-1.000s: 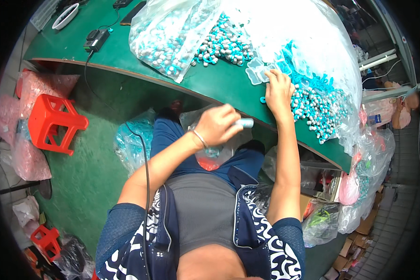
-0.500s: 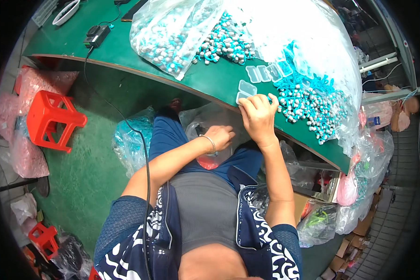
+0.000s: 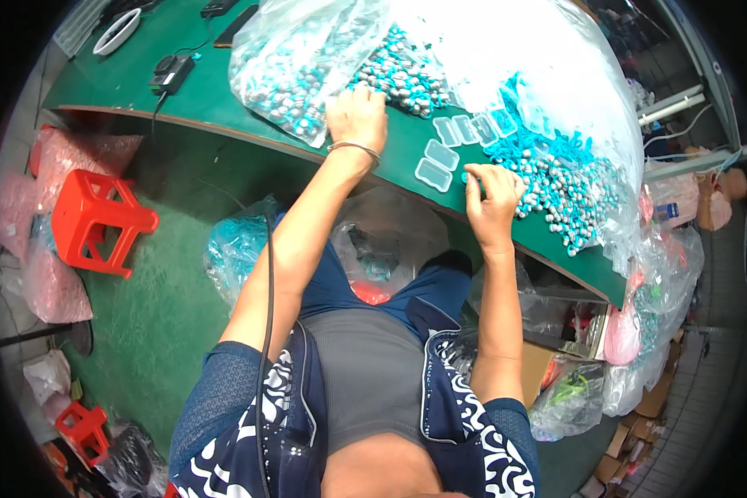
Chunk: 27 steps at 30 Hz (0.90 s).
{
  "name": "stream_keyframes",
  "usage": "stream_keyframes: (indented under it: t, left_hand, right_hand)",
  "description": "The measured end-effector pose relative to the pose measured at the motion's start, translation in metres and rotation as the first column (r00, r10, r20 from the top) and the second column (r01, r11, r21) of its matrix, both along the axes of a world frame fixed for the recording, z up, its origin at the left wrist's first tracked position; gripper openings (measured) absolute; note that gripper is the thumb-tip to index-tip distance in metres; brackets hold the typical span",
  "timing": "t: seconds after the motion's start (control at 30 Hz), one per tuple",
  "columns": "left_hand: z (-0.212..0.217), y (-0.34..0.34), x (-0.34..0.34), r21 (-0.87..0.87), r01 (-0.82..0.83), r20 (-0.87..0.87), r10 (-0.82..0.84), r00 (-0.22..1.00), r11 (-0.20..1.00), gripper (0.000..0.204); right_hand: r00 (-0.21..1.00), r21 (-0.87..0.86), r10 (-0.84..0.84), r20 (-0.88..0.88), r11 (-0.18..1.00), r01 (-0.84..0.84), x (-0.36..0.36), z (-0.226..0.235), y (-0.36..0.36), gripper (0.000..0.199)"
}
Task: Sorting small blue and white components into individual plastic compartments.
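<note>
My left hand (image 3: pixel 357 120) reaches over the table to a pile of small silver pieces with teal cords (image 3: pixel 407 79), beside a clear bag (image 3: pixel 286 79) full of the same. Its fingers curl down and their tips are hidden. At the table's front edge my right hand (image 3: pixel 494 199) is closed in a pinch, a speck of teal showing at the fingertips. Just left of it lies an open clear plastic box (image 3: pixel 434 174), lid and base spread flat. More clear boxes (image 3: pixel 465 129) lie behind it. Right of that hand spreads a second teal-and-silver pile (image 3: pixel 556 195).
A large white plastic sheet (image 3: pixel 539 50) covers the table's back right. On the green table (image 3: pixel 212 95), a black adapter (image 3: pixel 172 73) and a white dish (image 3: pixel 117 31) sit at the left. A red stool (image 3: pixel 100 220) and pink bags (image 3: pixel 58 286) stand on the floor.
My left hand has moved from over my lap up to the far pile. My right hand has let go of the open box and shifted right.
</note>
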State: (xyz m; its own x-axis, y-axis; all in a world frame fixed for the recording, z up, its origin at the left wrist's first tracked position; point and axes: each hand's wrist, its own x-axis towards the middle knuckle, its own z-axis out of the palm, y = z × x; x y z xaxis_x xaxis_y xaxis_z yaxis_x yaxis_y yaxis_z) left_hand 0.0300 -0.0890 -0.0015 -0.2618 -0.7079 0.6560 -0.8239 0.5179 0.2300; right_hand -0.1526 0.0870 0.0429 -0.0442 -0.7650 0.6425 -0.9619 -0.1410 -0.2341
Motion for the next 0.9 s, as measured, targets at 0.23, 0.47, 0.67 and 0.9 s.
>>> stream_keyframes:
  t: [0.23, 0.47, 0.67, 0.9]
  left_hand:
    - [0.000, 0.012, 0.008, -0.043, 0.165, -0.033, -0.166, 0.985, 0.985, 0.012]
    - [0.006, 0.034, 0.012, 0.166, 0.562, -0.178, -0.536, 0.826, 0.811, 0.015]
    - [0.005, 0.040, 0.013, 0.175, 0.543, -0.239, -0.499, 0.833, 0.822, 0.014]
    - [-0.001, 0.040, 0.010, 0.158, 0.540, -0.284, -0.486, 0.827, 0.827, 0.013]
  right_hand:
    - [0.991, 0.066, -0.095, -0.094, 0.993, 0.102, -0.034, 0.004, 0.015, 0.017]
    - [0.959, 0.133, -0.090, -0.268, 0.983, 0.129, -0.028, -0.007, -0.001, 0.018]
    - [0.994, 0.121, -0.062, -0.095, 0.990, 0.073, -0.021, -0.004, 0.000, 0.017]
    - [0.992, 0.159, 0.069, -0.103, 0.986, -0.052, 0.018, 0.004, -0.017, 0.016]
